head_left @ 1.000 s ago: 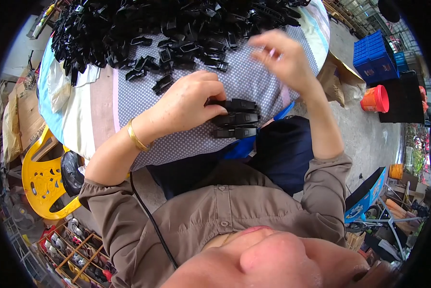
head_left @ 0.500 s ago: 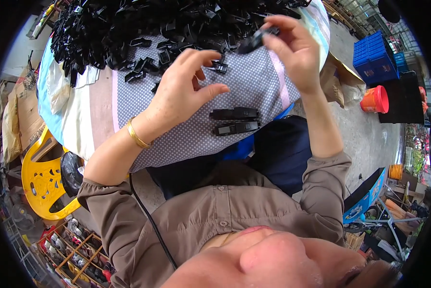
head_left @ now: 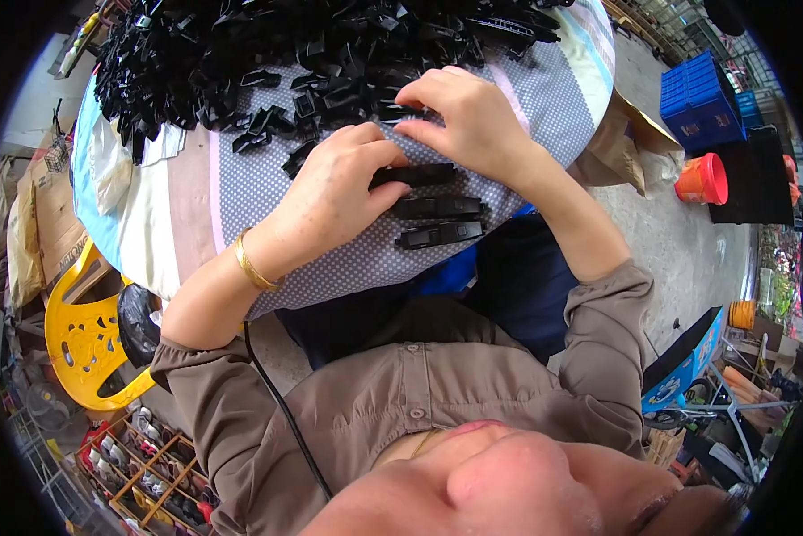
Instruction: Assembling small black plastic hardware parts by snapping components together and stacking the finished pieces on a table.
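Observation:
My left hand [head_left: 330,188] is closed around one end of a long black plastic part [head_left: 433,174], pinching it between thumb and fingers just above the cloth. Two similar black plastic parts [head_left: 439,208] lie side by side below it, near the table's front edge. My right hand [head_left: 477,125] is at the near edge of a heap of small black plastic pieces [head_left: 240,54], its thumb and forefinger apart. Dark loose pieces show at the gap between those fingers; no grip on them is visible. The heap spreads over the far side of the dotted cloth [head_left: 348,263].
A yellow plastic chair [head_left: 84,330] with a black bag stands left of the table. At the right are a red bucket [head_left: 702,179], a blue crate [head_left: 701,98] and a brown paper sack [head_left: 611,161]. A black cable [head_left: 281,406] runs down my front.
The black part held in my right hand is now in my left hand, above the two lying parts. My right hand has moved left and nearer, with its fingers at the heap's edge.

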`<action>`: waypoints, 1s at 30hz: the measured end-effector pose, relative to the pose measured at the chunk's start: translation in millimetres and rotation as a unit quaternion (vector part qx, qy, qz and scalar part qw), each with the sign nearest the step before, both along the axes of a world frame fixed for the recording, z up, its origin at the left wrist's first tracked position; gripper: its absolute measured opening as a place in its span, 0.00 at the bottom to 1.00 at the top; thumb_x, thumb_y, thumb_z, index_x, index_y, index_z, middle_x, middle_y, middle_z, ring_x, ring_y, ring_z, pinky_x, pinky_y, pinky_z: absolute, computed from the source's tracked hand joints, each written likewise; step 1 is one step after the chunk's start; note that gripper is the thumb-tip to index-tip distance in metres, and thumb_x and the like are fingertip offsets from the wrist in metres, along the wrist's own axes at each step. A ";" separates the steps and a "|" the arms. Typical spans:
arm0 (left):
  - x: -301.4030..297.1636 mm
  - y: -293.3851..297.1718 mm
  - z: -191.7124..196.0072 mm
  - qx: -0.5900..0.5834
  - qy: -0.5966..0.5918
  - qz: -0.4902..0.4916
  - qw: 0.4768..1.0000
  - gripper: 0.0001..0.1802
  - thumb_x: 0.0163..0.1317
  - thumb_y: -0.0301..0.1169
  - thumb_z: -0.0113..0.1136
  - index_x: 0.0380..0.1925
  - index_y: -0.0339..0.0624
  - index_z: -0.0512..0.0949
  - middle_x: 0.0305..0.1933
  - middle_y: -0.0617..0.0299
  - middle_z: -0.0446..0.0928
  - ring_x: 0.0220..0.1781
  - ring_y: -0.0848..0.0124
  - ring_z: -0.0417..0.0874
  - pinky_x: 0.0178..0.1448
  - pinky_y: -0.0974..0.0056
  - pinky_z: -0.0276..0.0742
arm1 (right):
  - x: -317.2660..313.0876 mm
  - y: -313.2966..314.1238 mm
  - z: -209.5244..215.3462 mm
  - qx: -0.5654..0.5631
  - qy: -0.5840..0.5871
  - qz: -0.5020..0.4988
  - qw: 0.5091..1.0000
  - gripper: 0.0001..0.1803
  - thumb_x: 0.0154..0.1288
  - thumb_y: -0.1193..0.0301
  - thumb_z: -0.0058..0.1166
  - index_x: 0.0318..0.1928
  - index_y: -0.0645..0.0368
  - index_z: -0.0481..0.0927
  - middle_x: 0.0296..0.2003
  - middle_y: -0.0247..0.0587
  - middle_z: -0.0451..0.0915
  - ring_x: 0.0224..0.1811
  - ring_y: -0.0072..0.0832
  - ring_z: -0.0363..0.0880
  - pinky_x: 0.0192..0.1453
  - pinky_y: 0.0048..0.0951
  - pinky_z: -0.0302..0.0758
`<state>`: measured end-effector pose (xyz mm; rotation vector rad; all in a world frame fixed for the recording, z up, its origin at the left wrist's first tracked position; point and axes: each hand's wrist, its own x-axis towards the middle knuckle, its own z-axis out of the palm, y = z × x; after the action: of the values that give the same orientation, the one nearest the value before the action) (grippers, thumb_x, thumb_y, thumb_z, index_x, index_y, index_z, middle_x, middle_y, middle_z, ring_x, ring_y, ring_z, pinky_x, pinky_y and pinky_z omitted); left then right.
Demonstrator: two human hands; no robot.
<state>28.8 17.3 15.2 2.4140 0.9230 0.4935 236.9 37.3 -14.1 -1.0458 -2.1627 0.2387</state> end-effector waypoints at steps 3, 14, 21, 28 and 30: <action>-0.3 0.2 -1.8 0.007 -0.005 0.002 1.000 0.11 0.51 0.28 0.66 0.34 0.36 0.81 0.36 0.53 0.77 0.42 0.55 0.78 0.48 0.56 0.75 | 6.4 -4.0 7.0 0.079 -0.055 -0.006 0.995 0.13 0.54 0.69 0.66 0.38 0.60 0.81 0.32 0.39 0.81 0.36 0.30 0.80 0.40 0.28 0.77; -1.4 2.6 -4.7 0.017 -0.005 0.007 1.000 0.11 0.51 0.25 0.68 0.36 0.35 0.81 0.34 0.54 0.77 0.38 0.60 0.80 0.43 0.61 0.77 | 27.9 -34.6 15.9 -0.227 0.079 0.094 0.966 0.15 0.49 0.76 0.61 0.41 0.64 0.82 0.39 0.41 0.82 0.42 0.30 0.79 0.48 0.29 0.76; -2.0 1.3 -3.8 -0.016 -0.020 0.029 0.999 0.11 0.50 0.26 0.70 0.33 0.35 0.81 0.34 0.55 0.77 0.34 0.61 0.81 0.38 0.63 0.78 | 34.8 -46.0 28.4 -0.043 -0.066 0.051 0.996 0.14 0.47 0.75 0.64 0.37 0.62 0.82 0.35 0.41 0.81 0.41 0.39 0.79 0.47 0.34 0.74; 5.8 2.2 -6.3 -0.002 -0.022 0.010 1.000 0.10 0.47 0.29 0.70 0.27 0.35 0.80 0.31 0.55 0.77 0.37 0.57 0.79 0.41 0.58 0.76 | 16.5 -45.1 17.7 -0.027 -0.037 0.055 0.997 0.12 0.43 0.76 0.66 0.33 0.62 0.83 0.30 0.41 0.79 0.39 0.38 0.78 0.42 0.34 0.74; 6.6 1.6 -7.8 0.014 -0.026 0.007 1.000 0.10 0.46 0.29 0.70 0.26 0.35 0.80 0.31 0.55 0.77 0.37 0.57 0.79 0.41 0.58 0.75 | 16.0 -45.7 16.8 -0.025 -0.029 0.058 0.998 0.11 0.44 0.76 0.67 0.32 0.62 0.84 0.31 0.41 0.80 0.38 0.37 0.78 0.41 0.33 0.75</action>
<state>35.4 18.9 7.4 2.4099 0.9163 0.5767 252.9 -8.4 2.8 -0.9659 -2.2833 0.3217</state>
